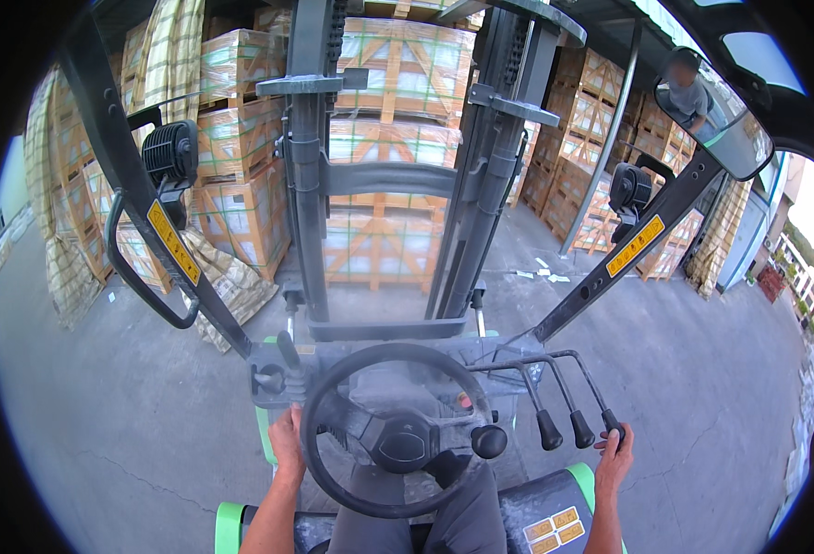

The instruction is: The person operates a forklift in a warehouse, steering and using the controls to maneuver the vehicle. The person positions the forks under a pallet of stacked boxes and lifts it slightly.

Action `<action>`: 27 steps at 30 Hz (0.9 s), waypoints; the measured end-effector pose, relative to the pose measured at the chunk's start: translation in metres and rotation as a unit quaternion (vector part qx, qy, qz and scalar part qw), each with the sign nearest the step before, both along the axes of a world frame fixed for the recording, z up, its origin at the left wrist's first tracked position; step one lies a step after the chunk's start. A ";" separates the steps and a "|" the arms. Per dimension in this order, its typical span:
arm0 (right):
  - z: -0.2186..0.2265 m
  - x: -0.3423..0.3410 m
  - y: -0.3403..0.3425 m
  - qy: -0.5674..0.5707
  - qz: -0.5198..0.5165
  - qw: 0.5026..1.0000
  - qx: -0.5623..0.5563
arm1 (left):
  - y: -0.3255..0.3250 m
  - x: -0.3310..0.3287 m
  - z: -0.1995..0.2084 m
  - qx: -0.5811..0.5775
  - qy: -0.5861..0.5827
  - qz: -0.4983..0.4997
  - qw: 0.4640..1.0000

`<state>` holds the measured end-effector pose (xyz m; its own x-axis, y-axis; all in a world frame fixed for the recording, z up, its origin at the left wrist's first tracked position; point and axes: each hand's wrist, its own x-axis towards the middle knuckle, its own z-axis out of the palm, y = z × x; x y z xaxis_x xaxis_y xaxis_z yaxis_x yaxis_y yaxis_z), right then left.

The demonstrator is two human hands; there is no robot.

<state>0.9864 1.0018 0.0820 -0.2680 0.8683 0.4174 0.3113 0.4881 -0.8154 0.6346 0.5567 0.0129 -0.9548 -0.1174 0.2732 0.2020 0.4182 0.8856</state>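
Observation:
I sit at a forklift, with the black steering wheel [335,497] in front of my lap. My right hand [615,452] is closed on the black knob of the rightmost control lever [594,392]. Two more levers with black knobs [549,430] stand to its left. Just left of the wheel rim, my left hand [287,445] is curled below the console with the upright lever [289,353]. What its fingers hold, if anything, is hidden. A spinner knob [488,441] sits on the wheel's right side.
Beyond the dashboard rises the dark mast [307,175]. Behind it are stacked wooden crates [390,148] wrapped in film, with more crates [241,198] at left and right. Checked cloths [171,55] hang at the sides. A mirror [716,111] is at upper right; grey concrete floor [120,397] surrounds me.

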 end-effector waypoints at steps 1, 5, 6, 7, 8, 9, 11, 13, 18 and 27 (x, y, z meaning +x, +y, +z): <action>-0.007 0.002 0.000 0.012 0.003 1.000 0.010 | 0.000 0.000 0.001 0.002 -0.001 0.000 1.000; -0.048 0.023 -0.009 0.058 -0.005 0.998 -0.001 | -0.001 0.000 0.000 -0.003 -0.009 0.000 1.000; -0.061 0.032 -0.013 0.036 -0.016 0.999 0.002 | -0.001 0.000 -0.001 0.002 -0.009 0.001 1.000; -0.072 0.041 -0.018 0.023 -0.022 1.000 0.002 | 0.000 -0.001 -0.002 0.012 -0.011 0.001 1.000; -0.079 0.048 -0.020 0.011 -0.039 0.999 -0.021 | 0.000 -0.001 -0.003 0.007 -0.004 0.001 1.000; -0.085 0.053 -0.020 0.006 -0.029 1.000 -0.003 | 0.000 -0.001 -0.004 0.008 0.000 0.002 1.000; -0.090 0.059 -0.022 0.001 -0.034 0.999 -0.031 | 0.001 0.000 -0.004 0.011 0.000 0.003 1.000; -0.085 0.057 -0.021 0.001 -0.028 1.000 -0.013 | 0.002 0.001 -0.002 0.021 -0.015 0.005 1.000; -0.065 0.040 -0.017 0.029 -0.023 0.999 -0.018 | 0.001 0.002 0.001 0.000 -0.011 0.002 1.000; -0.045 0.028 -0.024 0.027 -0.025 0.999 -0.024 | -0.001 -0.002 -0.003 0.019 -0.009 0.000 1.000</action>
